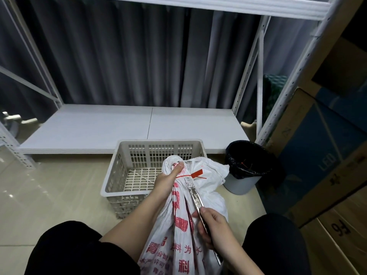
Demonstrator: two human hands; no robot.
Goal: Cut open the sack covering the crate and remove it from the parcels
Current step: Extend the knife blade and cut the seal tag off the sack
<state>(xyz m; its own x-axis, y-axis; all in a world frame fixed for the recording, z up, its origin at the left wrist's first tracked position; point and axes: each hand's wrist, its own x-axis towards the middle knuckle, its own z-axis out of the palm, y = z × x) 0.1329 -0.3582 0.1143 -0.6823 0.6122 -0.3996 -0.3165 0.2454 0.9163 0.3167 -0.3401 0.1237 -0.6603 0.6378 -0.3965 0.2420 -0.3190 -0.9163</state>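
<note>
White sack [179, 225]: left hand [165, 180] is gripping its tied neck
Right hand [213, 227]: is clamping knife [193, 192], blade pointing 11 o'clock at red tie [195, 174]

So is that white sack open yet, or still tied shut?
Still tied shut. The sack neck is bunched and bound by a red tie, gripped by the left hand; the blade touches it.
</note>
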